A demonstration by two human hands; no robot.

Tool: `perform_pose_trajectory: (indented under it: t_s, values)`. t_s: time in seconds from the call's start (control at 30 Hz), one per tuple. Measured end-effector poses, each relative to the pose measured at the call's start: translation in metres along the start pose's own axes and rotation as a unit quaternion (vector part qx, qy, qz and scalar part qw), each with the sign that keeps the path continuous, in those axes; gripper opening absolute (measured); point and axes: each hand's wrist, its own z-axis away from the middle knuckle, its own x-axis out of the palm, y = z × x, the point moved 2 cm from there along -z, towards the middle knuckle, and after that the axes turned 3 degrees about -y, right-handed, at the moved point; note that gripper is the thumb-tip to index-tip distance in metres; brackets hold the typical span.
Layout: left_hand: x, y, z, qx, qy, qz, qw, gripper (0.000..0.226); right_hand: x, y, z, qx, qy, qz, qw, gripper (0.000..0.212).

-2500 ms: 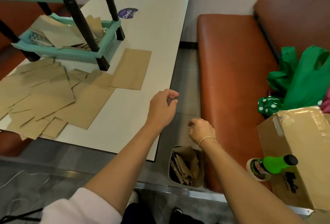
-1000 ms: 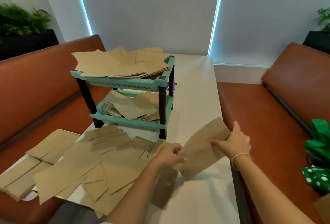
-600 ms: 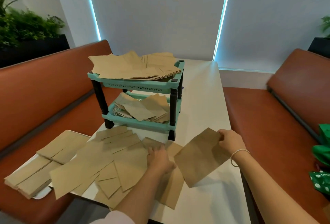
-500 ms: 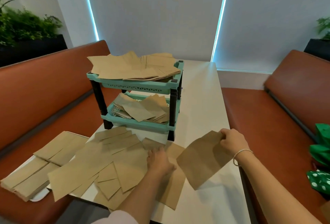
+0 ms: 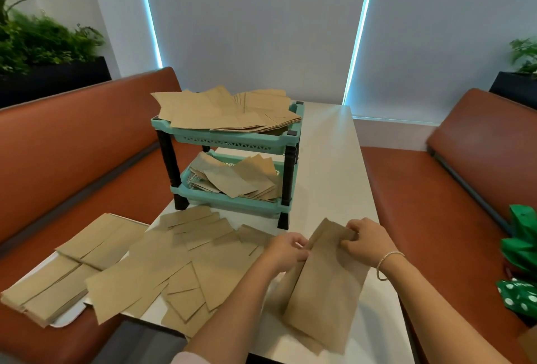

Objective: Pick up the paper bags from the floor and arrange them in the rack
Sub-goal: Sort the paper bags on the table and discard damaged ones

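Note:
A flat brown paper bag [image 5: 325, 288] is held over the near end of the white table [image 5: 334, 166]. My left hand [image 5: 286, 251] pinches its upper left edge and my right hand [image 5: 367, 243] pinches its top right corner. Several more paper bags [image 5: 162, 270] lie spread over the table's near left side. The teal two-tier rack [image 5: 232, 143] with black legs stands mid-table, with paper bags piled on its top shelf [image 5: 226, 111] and lower shelf [image 5: 238, 180].
Brown benches [image 5: 72, 160] flank the table on both sides. A green bag [image 5: 520, 247] and a green dotted cloth [image 5: 520, 295] sit on the right bench. Some bags overhang onto a white tray [image 5: 66, 318] at the left. Planters stand behind the benches.
My left hand left the spread bags and took the left edge of the bag that my right hand holds. The bag has turned more upright, nearer to me.

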Motion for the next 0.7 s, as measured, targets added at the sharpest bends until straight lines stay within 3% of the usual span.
perform_pose_trajectory:
  t_s: [0.23,0.37,0.47,0.57,0.7]
  values:
    - [-0.013,-0.008,0.015,0.025,0.008,0.086,0.996,0.005,0.008,-0.014,0.004,-0.045,0.019,-0.027,0.998,0.030]
    - [-0.030,-0.015,0.021,0.018,0.046,0.101,0.994,0.016,0.010,-0.024,0.004,-0.066,0.011,-0.023,0.998,0.034]
    - [-0.059,-0.028,0.018,-0.016,0.116,0.043,0.992,0.019,0.011,-0.028,0.003,-0.069,0.006,-0.004,0.998,0.034]
    - [-0.096,-0.060,0.005,-0.105,0.205,-0.135,0.964,0.025,0.011,-0.030,0.002,-0.073,0.002,0.016,0.997,0.034]
    - [-0.133,-0.096,-0.012,-0.200,0.222,-0.238,0.924,0.042,0.012,-0.032,0.001,-0.074,-0.005,0.036,0.997,0.035]
